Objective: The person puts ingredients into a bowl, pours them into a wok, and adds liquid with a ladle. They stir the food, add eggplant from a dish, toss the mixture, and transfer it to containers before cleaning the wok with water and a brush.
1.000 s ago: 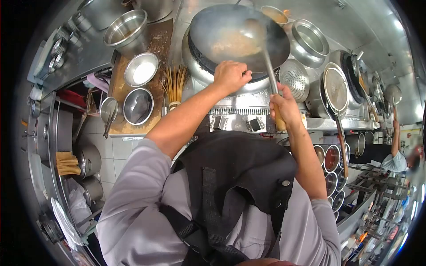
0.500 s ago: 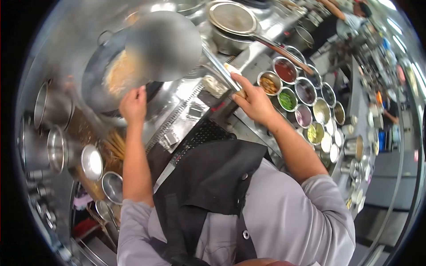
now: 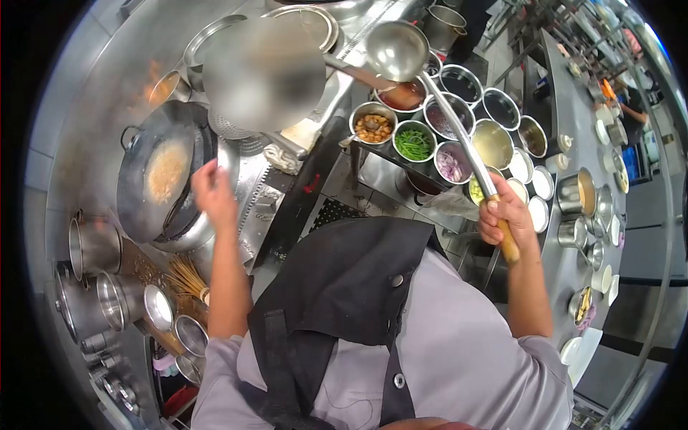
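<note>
Ladle [image 3: 459,136]: the right hand [image 3: 505,218] is clenched around its wooden grip, near the end of the handle. From that fist the long steel shaft runs up and away, and the cup sits well beyond the hand, over the far edge of a cluster of round steel tubs [image 3: 494,143]. Right under the cup is a tub of red sauce [image 3: 405,94]. Between cup and fist the shaft passes over a tub of sliced purple onion [image 3: 453,163]. To the inner side of it are tubs of chopped greens [image 3: 413,142] and brown chunks [image 3: 373,129] (a small spoon rests in the latter).

The left hand [image 3: 213,192] is far off on the other side of the body, well apart from the ladle. It sits at the near rim of the wok [image 3: 140,208], which is tilted on its burner. The fingers look curled, but the hand is blurred, so I cannot tell whether it grips the rim or only rests against it. A pale patch of food [image 3: 166,170] lies in the wok just beyond this hand. Below the left forearm stands a bamboo brush [image 3: 188,276], and further out from it are several steel pots [image 3: 93,247].
</note>
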A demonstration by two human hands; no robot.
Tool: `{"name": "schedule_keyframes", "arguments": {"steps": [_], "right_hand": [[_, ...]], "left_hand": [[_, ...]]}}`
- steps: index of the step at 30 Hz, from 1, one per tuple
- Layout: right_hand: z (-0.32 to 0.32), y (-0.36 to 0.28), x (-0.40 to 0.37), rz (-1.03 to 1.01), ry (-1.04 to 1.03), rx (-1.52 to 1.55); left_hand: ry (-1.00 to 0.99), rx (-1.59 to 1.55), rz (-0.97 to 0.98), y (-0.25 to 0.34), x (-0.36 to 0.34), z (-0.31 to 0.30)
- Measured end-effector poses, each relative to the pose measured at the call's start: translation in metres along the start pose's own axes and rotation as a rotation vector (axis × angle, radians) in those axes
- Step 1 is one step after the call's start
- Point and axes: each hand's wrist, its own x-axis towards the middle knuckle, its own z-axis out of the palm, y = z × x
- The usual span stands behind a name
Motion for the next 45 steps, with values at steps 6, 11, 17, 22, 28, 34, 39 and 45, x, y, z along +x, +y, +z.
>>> {"name": "schedule_keyframes", "arguments": {"steps": [6, 11, 17, 22, 28, 34, 39, 45], "right_hand": [[-0.036, 0.009, 0.019, -0.133, 0.021, 0.032], [-0.091, 0.007, 0.032, -0.167, 0.29, -0.266], [-0.14, 0.015, 0.043, -0.115, 0.309, -0.23], [-0.154, 0.021, 0.05, -0.09, 0.284, -0.165], [-0.163, 0.018, 0.053, -0.088, 0.205, 0.134], [-0.155, 0.002, 0.045, -0.118, 0.159, 0.251], [-0.136, -0.002, 0.036, -0.143, 0.12, 0.252], [-0.045, -0.019, 0.018, -0.068, -0.119, 0.271]], "left_hand": [[-0.619, -0.997, -1.169, 0.107, 0.01, 0.166], [-0.64, -1.342, -1.305, 0.063, 0.012, 0.224], [-0.619, -1.164, -1.093, 0.145, -0.009, 0.211], [-0.601, -1.137, -1.06, 0.139, -0.047, 0.171], [-0.632, -0.944, -1.083, 0.108, -0.112, 0.111], [-0.947, -0.058, -0.785, -0.03, -0.22, 0.05], [-1.241, 0.418, -0.548, -0.121, -0.3, -0.017], [-1.273, 0.456, -0.702, -0.165, -0.354, -0.095]]}}
